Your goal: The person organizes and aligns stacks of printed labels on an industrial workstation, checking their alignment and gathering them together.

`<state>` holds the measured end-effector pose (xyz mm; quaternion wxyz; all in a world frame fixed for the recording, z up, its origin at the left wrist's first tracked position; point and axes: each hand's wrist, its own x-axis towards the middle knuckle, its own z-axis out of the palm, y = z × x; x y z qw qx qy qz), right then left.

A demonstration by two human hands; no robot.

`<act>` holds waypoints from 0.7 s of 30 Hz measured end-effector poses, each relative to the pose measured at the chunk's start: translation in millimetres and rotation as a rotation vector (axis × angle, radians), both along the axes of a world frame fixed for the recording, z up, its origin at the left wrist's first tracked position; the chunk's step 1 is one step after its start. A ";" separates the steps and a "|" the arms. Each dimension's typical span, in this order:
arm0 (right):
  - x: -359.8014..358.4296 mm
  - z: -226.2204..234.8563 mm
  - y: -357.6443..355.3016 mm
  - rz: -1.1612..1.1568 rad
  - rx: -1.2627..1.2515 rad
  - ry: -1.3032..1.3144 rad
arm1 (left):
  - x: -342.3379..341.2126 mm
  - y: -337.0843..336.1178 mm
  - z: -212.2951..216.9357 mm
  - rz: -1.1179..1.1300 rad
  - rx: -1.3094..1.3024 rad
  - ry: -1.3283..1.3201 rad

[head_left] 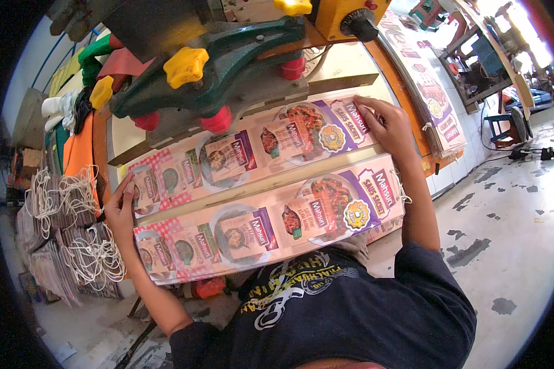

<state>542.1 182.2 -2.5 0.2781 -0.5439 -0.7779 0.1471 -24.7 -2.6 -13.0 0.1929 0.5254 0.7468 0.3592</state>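
Observation:
A long pink printed strip [240,161] with food pictures lies on the cream machine bed, below a metal rule [341,85]. My left hand [120,208] pinches its left end between thumb and fingers. At the opposite end, my right hand [385,126] grips the strip's upper right corner, fingers on top. Nearer my body rests a second matching strip [252,237], or a pile of them, with white cord at its right end. Just beyond the far strip is a dark green machine clamp [246,61] with yellow star knobs [186,67] and red feet [215,120].
More printed strips [421,86] are stacked along the right of the orange-edged table. Bundled strips with white cords [95,258] hang or lie at the left, by an orange cloth [79,150]. A yellow box with a black dial [358,26] stands above. A blue stool [501,128] is on the floor.

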 end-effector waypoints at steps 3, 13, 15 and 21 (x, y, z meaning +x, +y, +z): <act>1.9 -3.8 0.9 0.004 0.032 0.044 | -0.7 3.1 -5.7 -0.028 0.063 -0.003; -3.3 -2.3 0.2 -0.004 0.006 0.061 | -1.0 0.8 -7.3 0.033 0.000 -0.081; -4.5 0.0 -2.1 -0.010 -0.013 0.059 | -5.3 1.5 -9.2 0.043 -0.021 -0.076; -4.5 -0.8 -1.6 -0.038 -0.072 0.016 | 3.2 1.8 2.7 0.073 -0.051 0.015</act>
